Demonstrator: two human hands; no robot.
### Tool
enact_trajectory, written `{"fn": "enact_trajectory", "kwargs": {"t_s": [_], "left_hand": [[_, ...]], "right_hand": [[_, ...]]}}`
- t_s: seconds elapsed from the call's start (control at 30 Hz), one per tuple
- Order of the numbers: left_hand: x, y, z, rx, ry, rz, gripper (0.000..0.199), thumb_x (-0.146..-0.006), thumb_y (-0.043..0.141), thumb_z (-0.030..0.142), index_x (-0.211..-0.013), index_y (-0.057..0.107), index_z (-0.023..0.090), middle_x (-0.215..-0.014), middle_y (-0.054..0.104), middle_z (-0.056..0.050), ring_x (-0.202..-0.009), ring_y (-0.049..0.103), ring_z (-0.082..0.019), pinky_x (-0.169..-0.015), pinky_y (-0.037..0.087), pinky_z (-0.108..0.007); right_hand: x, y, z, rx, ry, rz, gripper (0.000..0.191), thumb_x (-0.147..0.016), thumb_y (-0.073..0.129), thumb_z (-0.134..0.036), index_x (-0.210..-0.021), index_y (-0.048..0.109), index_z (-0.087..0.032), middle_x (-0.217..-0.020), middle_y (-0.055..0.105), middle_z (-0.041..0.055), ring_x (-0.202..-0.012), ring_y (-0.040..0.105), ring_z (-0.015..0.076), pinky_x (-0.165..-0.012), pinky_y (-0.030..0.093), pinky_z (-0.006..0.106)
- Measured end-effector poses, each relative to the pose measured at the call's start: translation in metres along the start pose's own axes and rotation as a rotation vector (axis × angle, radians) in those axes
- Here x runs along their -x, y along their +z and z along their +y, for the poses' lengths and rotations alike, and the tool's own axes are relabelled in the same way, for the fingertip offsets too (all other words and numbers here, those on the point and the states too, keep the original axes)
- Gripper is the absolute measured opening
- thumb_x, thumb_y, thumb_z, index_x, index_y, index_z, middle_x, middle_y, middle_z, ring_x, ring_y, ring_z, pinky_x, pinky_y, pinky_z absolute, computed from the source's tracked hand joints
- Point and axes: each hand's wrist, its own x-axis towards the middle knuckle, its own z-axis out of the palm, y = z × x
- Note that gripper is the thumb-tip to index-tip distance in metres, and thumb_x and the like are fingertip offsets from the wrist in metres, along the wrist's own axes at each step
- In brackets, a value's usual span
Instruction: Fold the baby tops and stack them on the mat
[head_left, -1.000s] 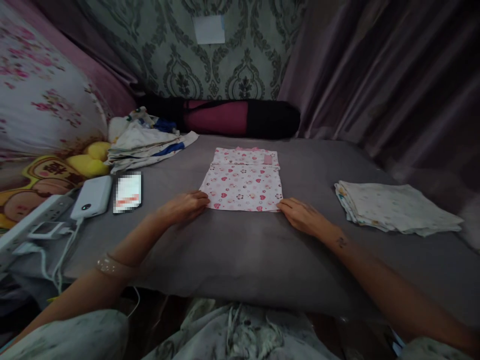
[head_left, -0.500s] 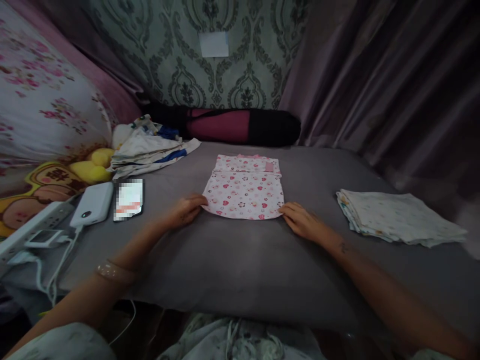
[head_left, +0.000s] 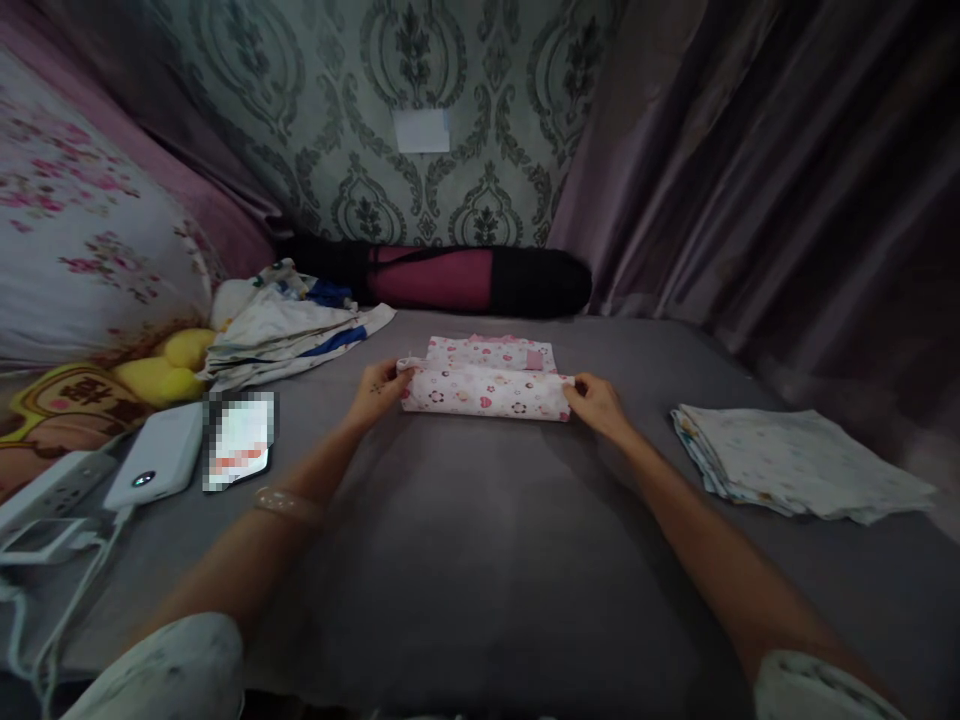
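Observation:
A small white garment (head_left: 487,395) with pink hearts and flowers lies on the grey-covered surface (head_left: 480,560) in front of me. Its near part is folded up and over, making a narrow band. Behind the fold its far part shows, with a pink patch near the right end. My left hand (head_left: 377,388) pinches the left end of the folded edge. At the right end, my right hand (head_left: 596,400) grips the same edge between thumb and fingers.
Folded pale cloths (head_left: 795,460) lie at the right. To the left are a rumpled white and blue garment (head_left: 300,330), a phone (head_left: 240,440), a white power bank (head_left: 157,455), a power strip (head_left: 56,490) and a yellow plush (head_left: 169,370). A black and maroon roll (head_left: 435,278) lies along the wall.
Both hands have lifted the garment's near edge and carried it away from me, folding it over the far part. The view has tilted up slightly.

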Motion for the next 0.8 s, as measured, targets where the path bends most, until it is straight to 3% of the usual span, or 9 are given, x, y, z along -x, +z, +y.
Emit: {"fn": "enact_trajectory", "kwargs": {"t_s": [0.13,0.3,0.5,0.8], "left_hand": [[-0.037,0.021,-0.009,-0.210,-0.054,0.121,0.020,-0.081,0.047,0.030,-0.076,0.061,0.016,-0.061,0.054,0.000,-0.062,0.053,-0.016,-0.055,0.041,-0.024],[-0.062,0.043,-0.009,-0.412,-0.054,0.170,0.019,-0.088,0.041,0.017,-0.089,0.060,0.016,-0.081,0.064,-0.007,-0.081,0.061,-0.020,-0.071,0.044,-0.028],[-0.070,0.056,0.001,-0.523,-0.125,0.167,0.024,-0.097,0.033,0.023,-0.109,0.054,0.017,-0.096,0.067,-0.010,-0.092,0.063,-0.022,-0.076,0.042,-0.029],[-0.091,0.067,-0.006,-0.635,-0.229,0.157,0.037,-0.101,0.023,0.039,-0.116,0.047,0.014,-0.095,0.067,-0.014,-0.087,0.065,-0.026,-0.070,0.040,-0.031]], "right_hand": [[-0.030,0.020,-0.006,0.062,0.153,-0.004,0.028,-0.089,0.045,-0.024,-0.096,0.069,-0.012,-0.090,0.072,0.0115,-0.082,0.066,0.0202,-0.070,0.046,0.026],[-0.057,0.040,-0.011,0.119,0.273,-0.001,0.032,-0.094,0.039,-0.022,-0.109,0.064,-0.010,-0.101,0.070,0.0164,-0.095,0.066,0.0240,-0.074,0.047,0.027],[-0.076,0.051,-0.017,0.139,0.284,0.016,0.035,-0.100,0.031,-0.028,-0.119,0.055,-0.012,-0.100,0.069,0.0160,-0.096,0.066,0.0250,-0.076,0.046,0.030],[-0.099,0.057,-0.021,0.283,0.197,0.056,0.037,-0.102,0.027,-0.034,-0.118,0.052,-0.012,-0.100,0.068,0.0173,-0.097,0.066,0.0281,-0.079,0.046,0.035]]}}
